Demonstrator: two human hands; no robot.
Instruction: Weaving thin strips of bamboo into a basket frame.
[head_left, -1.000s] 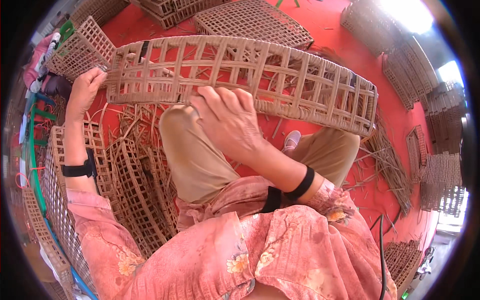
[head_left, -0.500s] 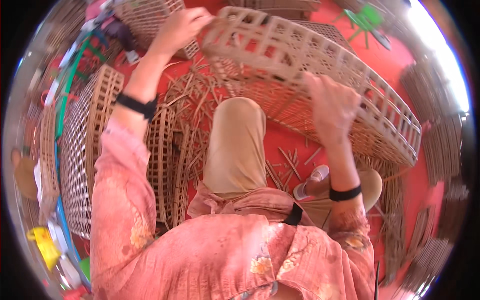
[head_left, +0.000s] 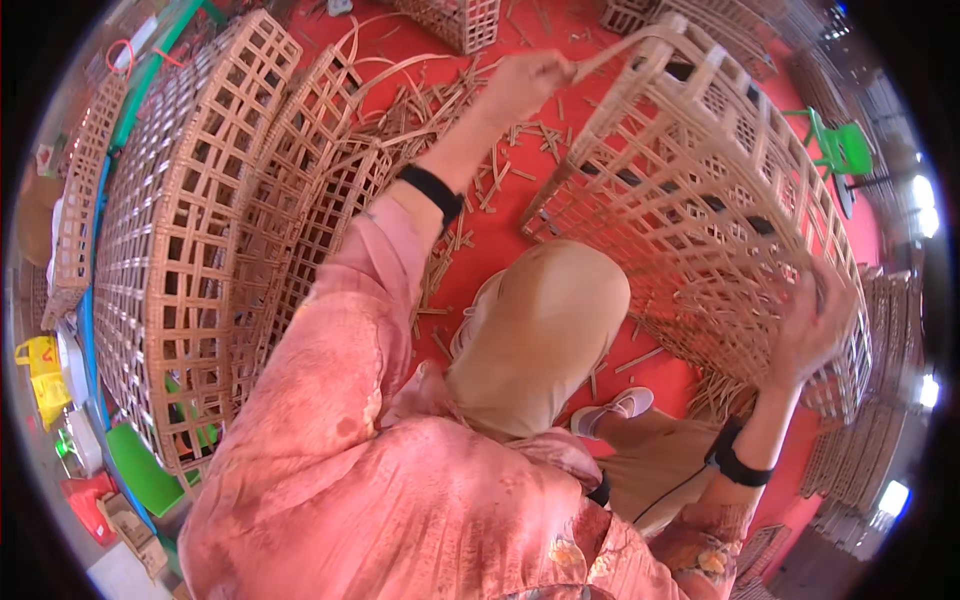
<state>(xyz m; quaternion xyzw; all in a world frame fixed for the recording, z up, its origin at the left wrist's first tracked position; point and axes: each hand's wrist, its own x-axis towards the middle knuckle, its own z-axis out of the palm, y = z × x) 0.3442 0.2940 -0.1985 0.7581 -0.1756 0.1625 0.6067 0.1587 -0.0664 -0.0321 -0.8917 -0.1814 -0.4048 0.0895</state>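
A brown woven basket [head_left: 690,195] with an open lattice stands tilted in front of me, to the right of my raised knee. My left hand [head_left: 525,90] is closed in a pinch on a thin brown strip [head_left: 605,58], which runs to the basket's top left corner. My right hand [head_left: 815,325] is closed over the basket's right edge. Part of its grip is hidden, and the hand is slightly blurred.
Several woven baskets [head_left: 190,240] lean in a row at my left. Cut strips [head_left: 490,175] litter the red floor [head_left: 470,270]. A green stool [head_left: 840,148] stands far right, near stacked slatted pieces [head_left: 885,340]. Another basket [head_left: 455,20] sits ahead.
My view has turned to the left, so the baskets there show more fully. The held basket now stands more steeply at the right. A strip shows stretched between my left hand and its corner.
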